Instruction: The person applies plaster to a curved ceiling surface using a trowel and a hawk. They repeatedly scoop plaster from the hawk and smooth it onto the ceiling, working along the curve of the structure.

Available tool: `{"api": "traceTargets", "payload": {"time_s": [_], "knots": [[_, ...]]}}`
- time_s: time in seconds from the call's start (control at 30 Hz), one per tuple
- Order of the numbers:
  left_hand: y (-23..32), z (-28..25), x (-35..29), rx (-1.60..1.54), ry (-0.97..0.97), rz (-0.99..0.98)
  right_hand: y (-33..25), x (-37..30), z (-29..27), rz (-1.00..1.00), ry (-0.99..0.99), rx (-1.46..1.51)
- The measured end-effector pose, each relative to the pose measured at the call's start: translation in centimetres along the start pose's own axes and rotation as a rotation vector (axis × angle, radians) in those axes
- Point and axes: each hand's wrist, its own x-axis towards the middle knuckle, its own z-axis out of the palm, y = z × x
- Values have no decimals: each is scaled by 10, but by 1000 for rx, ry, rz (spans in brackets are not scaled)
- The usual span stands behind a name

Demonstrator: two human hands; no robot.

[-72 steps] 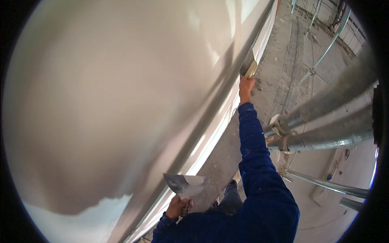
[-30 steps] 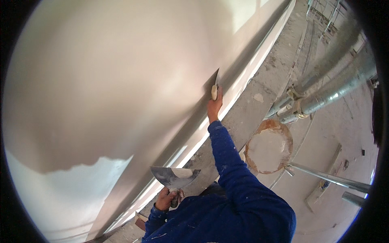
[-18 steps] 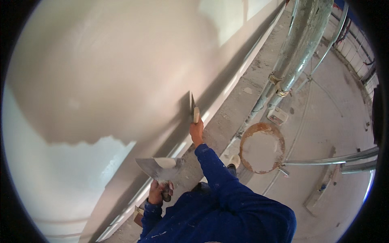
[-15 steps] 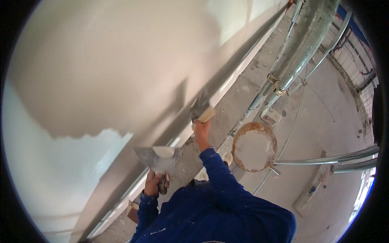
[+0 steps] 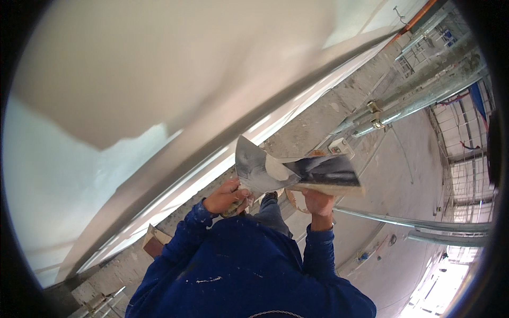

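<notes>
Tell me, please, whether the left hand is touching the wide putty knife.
Touching: the head view shows the left hand gripping the wide putty knife at its handle end, with no gap between them.

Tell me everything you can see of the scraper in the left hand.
The scraper has a broad, flared grey blade that looks like metal, smeared paler in places. A smooth cream patch of paste sits along its wide edge, toward the right corner. The left hand grips its narrow end, hiding most of the handle. It is held tilted, the wide edge facing up and right in the picture. That corner meets the trowel in view; whether they touch, I cannot tell.
</notes>
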Motion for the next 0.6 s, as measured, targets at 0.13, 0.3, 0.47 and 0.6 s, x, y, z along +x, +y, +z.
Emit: {"api": "traceTargets", "payload": {"time_s": [0.13, 0.3, 0.47, 0.6], "knots": [[22, 28, -3, -124, 76, 73, 4, -13, 0, 188, -78, -580], [45, 12, 1, 411, 192, 295, 12, -6, 8, 379, 177, -47], [52, 20, 24, 1006, 332, 616, 3, -4, 15, 584, 214, 235], [38, 25, 41, 1356, 344, 621, 8, -10, 22, 655, 167, 402]]}}
